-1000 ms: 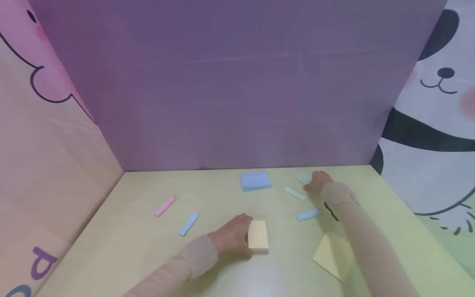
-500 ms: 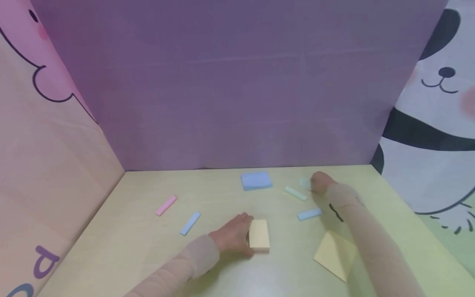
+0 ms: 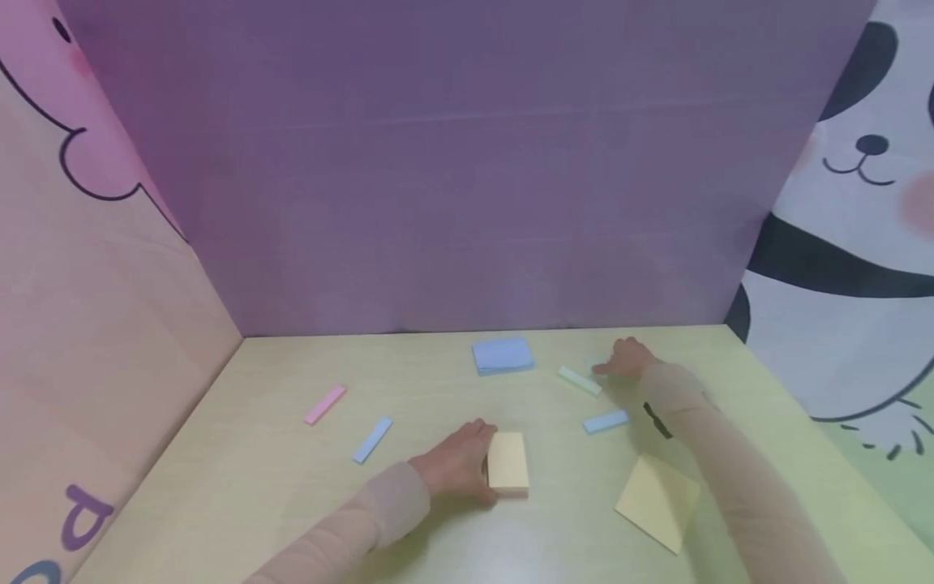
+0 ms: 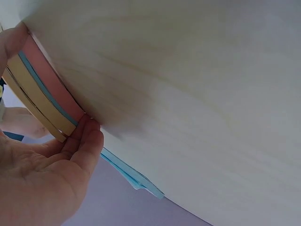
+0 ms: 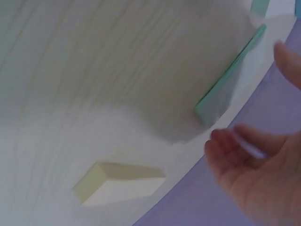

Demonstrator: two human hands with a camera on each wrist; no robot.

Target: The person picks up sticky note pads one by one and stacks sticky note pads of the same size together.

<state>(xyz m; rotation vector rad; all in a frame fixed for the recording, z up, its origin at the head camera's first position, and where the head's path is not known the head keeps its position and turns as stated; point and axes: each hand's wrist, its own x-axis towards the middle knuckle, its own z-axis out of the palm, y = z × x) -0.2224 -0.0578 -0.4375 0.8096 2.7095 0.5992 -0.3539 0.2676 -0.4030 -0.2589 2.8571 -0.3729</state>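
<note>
Near the middle of the table, my left hand (image 3: 458, 462) grips a small stack of sticky note pads (image 3: 507, 464) between thumb and fingers. Its pink, blue and yellow layers show in the left wrist view, with the stack's pink side (image 4: 51, 75) lying against the tabletop. Towards the back right, my right hand (image 3: 629, 358) is spread beside a thin green sticky note pad (image 5: 230, 77). Thumb and fingers stand apart around it, with a gap to the pad in the right wrist view. The hand covers most of that pad in the head view.
A blue pad (image 3: 503, 356) lies at the back centre. Narrow strips, pink (image 3: 325, 405), blue (image 3: 373, 440), pale green (image 3: 580, 381) and light blue (image 3: 606, 422), are scattered around. A yellow square pad (image 3: 658, 501) lies by my right sleeve. The right wrist view shows a cream block (image 5: 124, 183).
My right hand's fingers were closer together half a second ago; now its thumb reaches out to the left, and less of the green pad shows. My left hand has kept its hold in place.
</note>
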